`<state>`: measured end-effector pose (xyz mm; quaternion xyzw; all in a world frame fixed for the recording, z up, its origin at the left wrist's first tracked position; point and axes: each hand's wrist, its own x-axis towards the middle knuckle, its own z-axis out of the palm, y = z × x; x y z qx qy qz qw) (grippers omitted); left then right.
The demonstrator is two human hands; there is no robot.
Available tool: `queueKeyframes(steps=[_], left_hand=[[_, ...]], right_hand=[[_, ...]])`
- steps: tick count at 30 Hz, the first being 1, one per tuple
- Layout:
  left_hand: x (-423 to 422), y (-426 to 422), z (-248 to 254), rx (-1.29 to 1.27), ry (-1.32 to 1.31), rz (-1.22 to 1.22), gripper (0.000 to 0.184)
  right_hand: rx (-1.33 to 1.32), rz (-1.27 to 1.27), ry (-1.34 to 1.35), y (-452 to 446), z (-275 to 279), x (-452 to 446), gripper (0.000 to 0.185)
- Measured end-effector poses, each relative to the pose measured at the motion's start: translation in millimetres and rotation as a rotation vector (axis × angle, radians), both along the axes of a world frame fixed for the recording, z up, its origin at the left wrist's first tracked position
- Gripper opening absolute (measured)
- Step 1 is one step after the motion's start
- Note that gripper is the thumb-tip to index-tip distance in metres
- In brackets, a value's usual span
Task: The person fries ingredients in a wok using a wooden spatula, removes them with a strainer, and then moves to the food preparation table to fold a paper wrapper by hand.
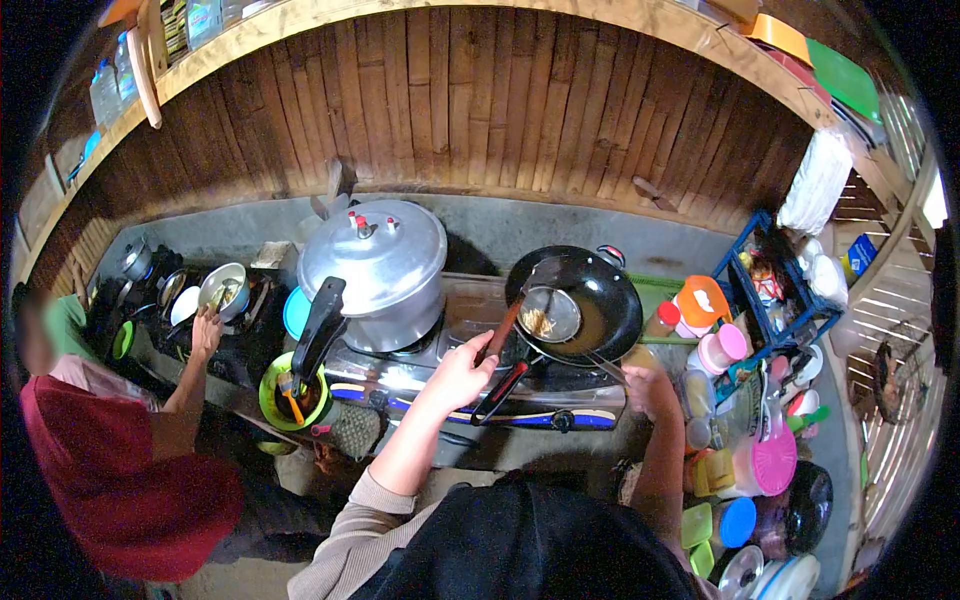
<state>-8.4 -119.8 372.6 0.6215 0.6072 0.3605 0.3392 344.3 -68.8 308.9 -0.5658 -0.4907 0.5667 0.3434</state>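
Wok (pixel 612 290), one, black, at the right part of your stove (pixel 468 345); brown liquid visible inside, its long black-and-red handle pointing down toward your side. Strainer (pixel 566 318), one, round and fine-meshed, within the wok's rim; pale food bits (pixel 538 322) gathered in it, too small to count.

Your hands, two. Left hand (pixel 462 374): fingers closed around the brown handle of one spatula (pixel 545 272), which slants up and away so that its dark blade overlaps the wok's far left part. Right hand (pixel 652 390): fingers curled together about the end of a thin metal handle, which runs toward the strainer; exact finger placement blurred.

Pressure cooker (pixel 372 255), one, silver, lid on, left of the wok, with one long black handle toward you. Stove front: two dark knobs visible. Green basin (pixel 268 408), one, just left of the stove, holding one orange utensil (pixel 291 398).

Co-worker (pixel 130 470), one, in a red top, at your far left; one hand (pixel 206 332) visible, gripping a utensil at one pale bowl (pixel 224 290).

To your right: one blue rack (pixel 750 290), and one pink-lidded tub (pixel 773 461) near one blue-lidded tub (pixel 737 521).
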Motion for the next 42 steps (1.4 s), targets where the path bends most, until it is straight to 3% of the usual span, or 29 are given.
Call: queueKeyframes(steps=[1, 3, 5, 11, 14, 16, 20, 25, 35, 37, 42], left_hand=[[-2, 4, -8, 0.001, 0.001, -0.001, 0.047], [-3, 11, -17, 0.307, 0.216, 0.039, 0.048], [-2, 14, -12, 0.273, 0.257, 0.061, 0.047], [12, 29, -17, 0.187, 0.483, 0.122, 0.038], [17, 46, -28, 0.138, 0.556, 0.061, 0.034], [19, 55, -32, 0.108, 0.583, 0.008, 0.032], [19, 76, -47, 0.148, 0.584, -0.113, 0.029], [12, 97, -66, 0.176, 0.522, -0.238, 0.029], [14, 108, -71, 0.177, 0.603, -0.159, 0.031], [14, 108, -68, 0.186, 0.634, -0.145, 0.032], [14, 106, -68, 0.125, 0.586, -0.114, 0.037]], right_hand=[[-0.003, -0.033, 0.076, -5, 0, 2, 0.032], [-0.054, -0.057, 0.219, -6, -10, 15, 0.031], [-0.102, -0.083, 0.362, -9, -20, 26, 0.030], [0.150, -0.280, 0.038, -12, -32, 46, 0.028], [0.177, -0.300, 0.136, -17, -27, 47, 0.028], [0.152, -0.244, 0.354, -16, -35, 48, 0.029], [0.120, -0.273, 0.376, -24, -27, 20, 0.030], [0.084, -0.244, 0.423, -22, -58, 15, 0.031], [0.202, -0.195, 0.257, -32, -66, 19, 0.031], [0.219, -0.104, 0.059, -34, -53, 22, 0.032], [0.139, -0.117, -0.120, -33, -38, 25, 0.034]])
